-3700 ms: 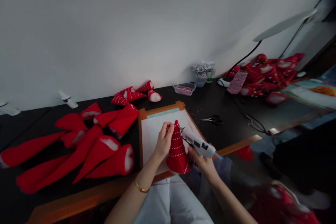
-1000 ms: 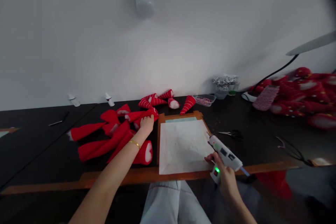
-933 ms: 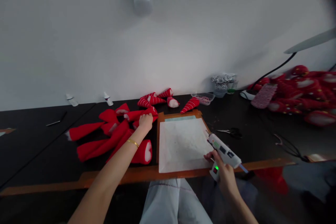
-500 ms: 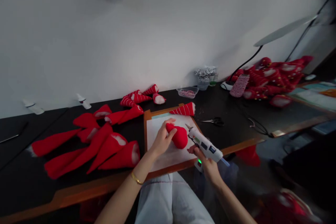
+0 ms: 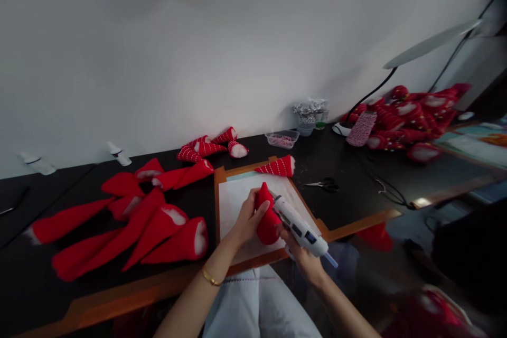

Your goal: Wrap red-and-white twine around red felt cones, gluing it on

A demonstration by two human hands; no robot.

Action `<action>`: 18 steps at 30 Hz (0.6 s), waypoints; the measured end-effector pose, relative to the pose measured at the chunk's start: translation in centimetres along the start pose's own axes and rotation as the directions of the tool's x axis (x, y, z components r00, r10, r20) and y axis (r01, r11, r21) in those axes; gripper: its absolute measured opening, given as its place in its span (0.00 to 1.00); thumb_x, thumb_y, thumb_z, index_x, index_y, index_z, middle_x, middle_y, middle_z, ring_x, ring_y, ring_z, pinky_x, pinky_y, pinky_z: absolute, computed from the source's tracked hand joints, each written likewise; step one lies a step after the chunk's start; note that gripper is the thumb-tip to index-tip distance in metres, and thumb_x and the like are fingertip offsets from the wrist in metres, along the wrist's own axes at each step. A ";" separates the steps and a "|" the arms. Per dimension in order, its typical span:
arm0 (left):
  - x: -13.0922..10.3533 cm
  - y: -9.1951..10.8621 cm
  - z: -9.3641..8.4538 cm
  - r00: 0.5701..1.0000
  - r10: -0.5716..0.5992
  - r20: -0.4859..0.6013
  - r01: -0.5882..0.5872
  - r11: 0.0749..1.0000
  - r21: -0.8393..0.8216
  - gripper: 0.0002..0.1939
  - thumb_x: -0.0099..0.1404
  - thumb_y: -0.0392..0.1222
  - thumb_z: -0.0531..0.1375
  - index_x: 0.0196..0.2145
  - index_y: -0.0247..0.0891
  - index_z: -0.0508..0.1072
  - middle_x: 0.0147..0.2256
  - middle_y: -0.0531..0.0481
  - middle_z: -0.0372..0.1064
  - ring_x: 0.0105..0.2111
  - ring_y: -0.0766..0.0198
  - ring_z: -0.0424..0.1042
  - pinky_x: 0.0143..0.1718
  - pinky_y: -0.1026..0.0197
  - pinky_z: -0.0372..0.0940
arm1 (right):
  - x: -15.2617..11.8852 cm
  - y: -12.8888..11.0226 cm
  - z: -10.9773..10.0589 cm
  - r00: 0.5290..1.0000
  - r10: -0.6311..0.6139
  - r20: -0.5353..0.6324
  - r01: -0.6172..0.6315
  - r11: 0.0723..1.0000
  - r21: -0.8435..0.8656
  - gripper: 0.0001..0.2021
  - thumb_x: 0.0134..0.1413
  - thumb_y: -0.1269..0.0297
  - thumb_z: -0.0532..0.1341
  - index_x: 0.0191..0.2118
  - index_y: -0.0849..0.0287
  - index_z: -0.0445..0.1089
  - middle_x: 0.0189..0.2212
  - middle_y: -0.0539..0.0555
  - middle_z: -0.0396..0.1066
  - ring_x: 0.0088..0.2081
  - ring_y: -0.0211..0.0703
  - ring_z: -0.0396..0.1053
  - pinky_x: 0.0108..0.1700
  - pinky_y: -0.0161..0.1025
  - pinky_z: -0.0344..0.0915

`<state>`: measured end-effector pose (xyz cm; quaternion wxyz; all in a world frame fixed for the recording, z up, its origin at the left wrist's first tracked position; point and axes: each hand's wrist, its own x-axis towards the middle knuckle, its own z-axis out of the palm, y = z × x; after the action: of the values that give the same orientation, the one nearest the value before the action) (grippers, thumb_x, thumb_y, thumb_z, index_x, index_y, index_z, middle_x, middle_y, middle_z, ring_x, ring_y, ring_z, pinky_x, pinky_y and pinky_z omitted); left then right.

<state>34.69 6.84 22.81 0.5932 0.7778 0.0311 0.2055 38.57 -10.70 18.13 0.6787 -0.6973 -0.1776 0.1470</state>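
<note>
Between the thumb and fingers of my left hand (image 5: 249, 217) is a red stuffed felt cone (image 5: 268, 226), its narrow tip pointing away from me. A white hot glue gun (image 5: 300, 227) with a glue stick sticking out of its back is gripped in my right hand (image 5: 303, 260). The gun's nozzle is at the cone's right side, close to the tip; whether it touches cannot be made out. Beneath both hands lies a white sheet on a wood-edged board (image 5: 233, 200). A red cone with white spiral lines (image 5: 279, 166) rests at the board's far edge.
Plain red cones (image 5: 174, 222) lie in a group at the left, with striped ones (image 5: 206, 148) behind. Black scissors (image 5: 327, 185) sit right of the board. Farther back are a clear tray (image 5: 282, 140), a lamp (image 5: 431, 45) and a heap of decorated red cones (image 5: 415, 113).
The red cone has turned so its tip points away from me. My right hand has brought the glue gun left and nearer, its nozzle now at the cone's side.
</note>
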 end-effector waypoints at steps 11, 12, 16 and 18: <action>-0.1 0.2 0.4 1.000 -0.001 0.008 0.001 0.999 -0.033 0.17 0.69 0.53 0.56 0.49 0.39 0.64 0.39 0.50 0.67 0.38 0.61 0.66 0.41 0.60 0.63 | 0.2 0.8 1.0 0.992 -0.062 -0.110 0.059 0.998 -0.029 0.19 0.43 0.43 0.66 0.31 0.56 0.75 0.29 0.55 0.75 0.32 0.50 0.73 0.37 0.43 0.70; -0.1 0.2 0.4 1.000 0.003 0.009 -0.003 0.999 -0.032 0.17 0.69 0.52 0.57 0.49 0.39 0.64 0.39 0.50 0.67 0.38 0.61 0.66 0.41 0.60 0.63 | 0.2 0.6 1.0 0.990 -0.065 -0.121 0.062 0.998 -0.033 0.20 0.43 0.43 0.66 0.31 0.56 0.75 0.28 0.55 0.75 0.31 0.50 0.73 0.36 0.43 0.70; -0.1 0.2 0.3 1.000 0.026 0.008 -0.026 1.000 -0.014 0.16 0.69 0.51 0.56 0.48 0.40 0.64 0.40 0.49 0.67 0.39 0.60 0.66 0.43 0.59 0.63 | 0.2 -0.5 0.9 0.992 -0.067 -0.109 0.063 0.997 -0.041 0.20 0.42 0.42 0.65 0.29 0.56 0.74 0.26 0.55 0.74 0.29 0.49 0.72 0.33 0.42 0.70; -0.1 0.2 0.3 1.000 0.025 0.008 -0.025 1.000 -0.017 0.15 0.69 0.51 0.56 0.48 0.40 0.64 0.40 0.49 0.67 0.38 0.60 0.66 0.42 0.59 0.63 | 0.2 -0.8 0.9 0.990 -0.068 -0.123 0.063 0.997 -0.044 0.20 0.41 0.42 0.65 0.28 0.56 0.74 0.25 0.55 0.74 0.29 0.49 0.72 0.33 0.42 0.70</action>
<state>34.61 6.46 22.93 0.5974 0.7738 0.0174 0.2101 38.29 -9.76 18.95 0.6787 -0.7125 -0.1606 0.0771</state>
